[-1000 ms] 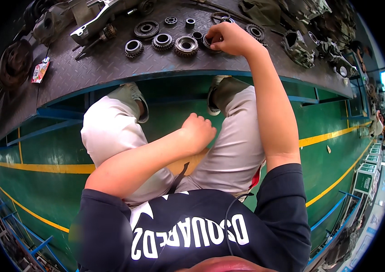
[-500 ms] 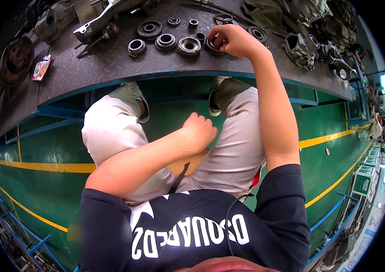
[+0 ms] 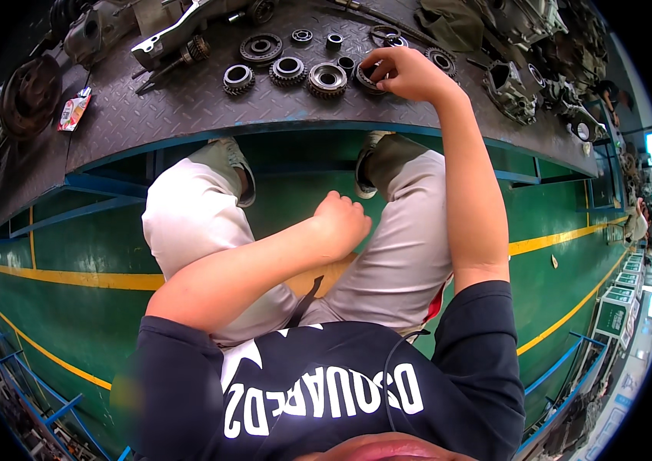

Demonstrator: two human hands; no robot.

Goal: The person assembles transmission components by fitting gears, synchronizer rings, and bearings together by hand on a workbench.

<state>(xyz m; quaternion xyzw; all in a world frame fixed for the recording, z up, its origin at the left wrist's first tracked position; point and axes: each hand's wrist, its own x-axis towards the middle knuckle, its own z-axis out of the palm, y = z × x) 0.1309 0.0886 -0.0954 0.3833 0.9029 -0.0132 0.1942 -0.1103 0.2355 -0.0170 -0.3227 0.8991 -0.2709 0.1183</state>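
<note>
Steel bench (image 3: 187, 115), red packet (image 3: 74, 111), right hand (image 3: 405, 73) on gear (image 3: 368, 77)

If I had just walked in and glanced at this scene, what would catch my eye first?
Probably the row of dark metal gears on the grey checker-plate bench at the top, with the right hand reaching up to grip one gear at the row's right end. Next, the left hand, a closed fist over the lap, and the bright green floor with yellow lines below.

Dark toothed gear (image 3: 368, 74) flat on bench
</note>
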